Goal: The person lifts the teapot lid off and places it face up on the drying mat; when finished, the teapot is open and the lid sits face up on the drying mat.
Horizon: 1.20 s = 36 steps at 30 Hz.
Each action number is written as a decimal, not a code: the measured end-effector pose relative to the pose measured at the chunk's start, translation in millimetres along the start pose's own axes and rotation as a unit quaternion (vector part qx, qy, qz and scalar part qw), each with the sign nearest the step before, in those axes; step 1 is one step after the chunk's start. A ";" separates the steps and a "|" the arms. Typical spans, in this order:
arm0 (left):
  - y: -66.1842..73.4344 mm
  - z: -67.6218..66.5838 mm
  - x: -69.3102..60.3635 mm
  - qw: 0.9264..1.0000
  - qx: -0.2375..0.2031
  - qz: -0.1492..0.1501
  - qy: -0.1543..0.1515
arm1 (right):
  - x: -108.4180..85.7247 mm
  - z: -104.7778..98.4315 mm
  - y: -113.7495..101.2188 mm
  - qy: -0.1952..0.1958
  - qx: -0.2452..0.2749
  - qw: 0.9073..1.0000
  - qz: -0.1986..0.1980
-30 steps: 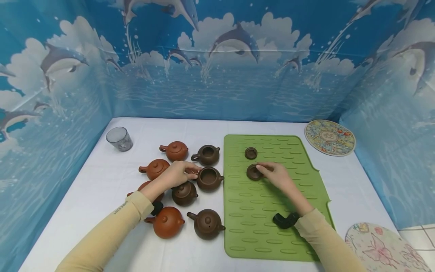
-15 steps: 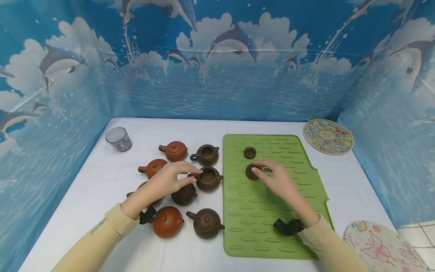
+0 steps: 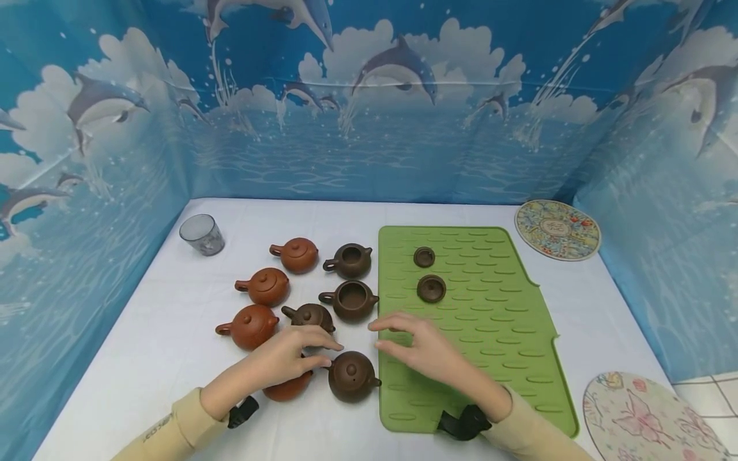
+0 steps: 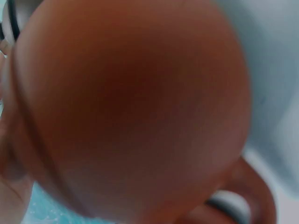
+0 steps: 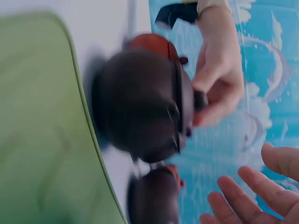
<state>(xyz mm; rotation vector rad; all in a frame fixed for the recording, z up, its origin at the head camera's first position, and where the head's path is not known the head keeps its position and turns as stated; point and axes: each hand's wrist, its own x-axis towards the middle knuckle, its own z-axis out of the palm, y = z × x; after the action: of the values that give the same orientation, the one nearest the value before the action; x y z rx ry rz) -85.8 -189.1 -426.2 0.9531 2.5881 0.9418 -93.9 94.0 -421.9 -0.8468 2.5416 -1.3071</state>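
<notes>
Right hand and left hand have moved nearer the front round dark-brown lidded clay teapot, each with thumb and fingers apart.

The brown teapot just beside the left fingers looked like smooth, dull clay. The mat by the right fingers looked rubbery and bumpy. Well beyond both, the cup looked glassy.
</notes>
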 end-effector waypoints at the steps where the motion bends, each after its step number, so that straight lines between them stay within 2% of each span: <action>1: -1.1 2.5 -0.2 1.000 0.000 -0.001 -0.001 | -0.4 4.4 -1.0 -0.008 0.006 1.000 -0.004; 7: -5.3 12.4 0.2 1.000 -0.006 -0.017 -0.014 | -0.9 25.7 -4.2 -0.047 0.028 0.998 -0.012; 17: -9.2 14.9 1.2 1.000 -0.019 -0.012 -0.018 | 0.7 42.4 -3.0 -0.062 -0.005 0.997 -0.050; 22: -8.9 13.9 3.0 0.999 -0.024 -0.015 -0.022 | 1.5 47.2 -1.7 -0.050 -0.037 0.995 -0.080; 31: -10.3 10.9 6.0 0.999 -0.031 -0.023 -0.036 | 2.8 49.6 -0.8 -0.024 -0.034 0.993 -0.113; 33: -11.0 10.8 6.7 0.999 -0.029 -0.022 -0.037 | 2.8 49.7 -0.1 -0.021 -0.025 0.993 -0.111; 36: -11.5 10.0 8.0 0.999 -0.030 -0.020 -0.040 | 2.7 48.4 1.2 -0.023 0.013 0.996 -0.082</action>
<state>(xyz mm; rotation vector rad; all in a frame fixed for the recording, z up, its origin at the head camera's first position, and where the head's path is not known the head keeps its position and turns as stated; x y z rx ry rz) -93.5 -185.7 -441.2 0.9002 2.4893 0.9468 -77.9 59.3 -451.8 -1.0883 2.4599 -1.3457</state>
